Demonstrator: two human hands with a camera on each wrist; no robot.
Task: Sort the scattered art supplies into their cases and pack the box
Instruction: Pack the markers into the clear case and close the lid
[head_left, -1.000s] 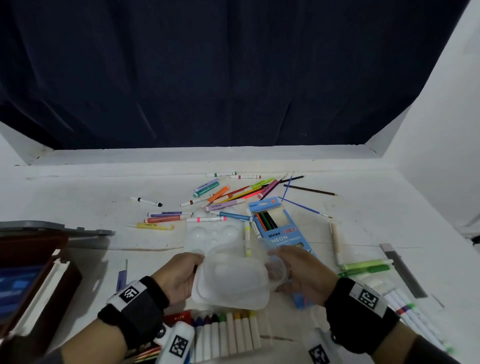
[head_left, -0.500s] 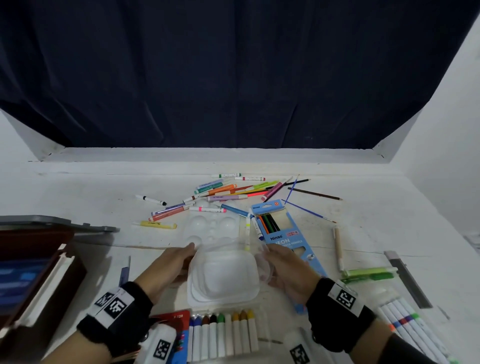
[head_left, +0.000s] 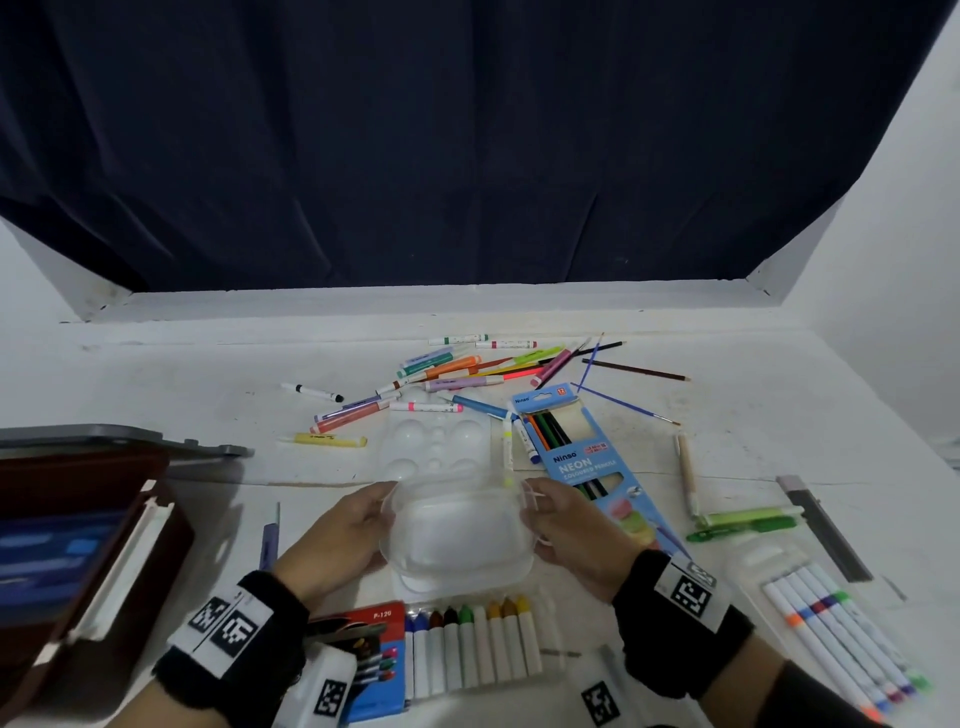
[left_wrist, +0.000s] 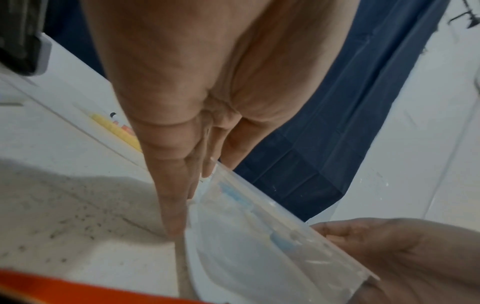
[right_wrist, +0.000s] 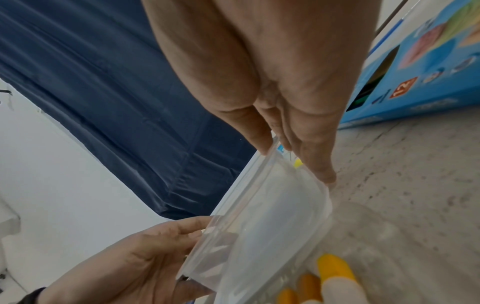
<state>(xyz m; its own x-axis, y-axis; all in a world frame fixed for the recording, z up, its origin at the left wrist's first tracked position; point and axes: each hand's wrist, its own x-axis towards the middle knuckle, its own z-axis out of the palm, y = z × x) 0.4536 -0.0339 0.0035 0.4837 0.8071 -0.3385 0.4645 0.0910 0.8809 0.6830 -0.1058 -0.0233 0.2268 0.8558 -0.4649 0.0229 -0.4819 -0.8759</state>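
Both hands hold a clear plastic case (head_left: 460, 540) just above the table, near its front. My left hand (head_left: 382, 512) pinches its left rim, thumb on top and fingers underneath. My right hand (head_left: 532, 506) pinches the right rim the same way. In the left wrist view the left fingers (left_wrist: 176, 205) lie along the case (left_wrist: 259, 236). In the right wrist view the case (right_wrist: 265, 226) sits between the right fingers (right_wrist: 317, 164) and the left hand (right_wrist: 145, 257). Nothing shows inside the case.
A white palette (head_left: 441, 441) and scattered markers (head_left: 447, 374) lie beyond the case. A blue pencil box (head_left: 582, 457) is to the right, a crayon tray (head_left: 472, 644) in front. An open brown box (head_left: 78, 545) is at the left. Green highlighters (head_left: 743, 525) and a marker tray (head_left: 841, 639) are at the right.
The clear case has gone from tilted to nearly level and has moved slightly away from me. Both hands have kept their hold on its rims.
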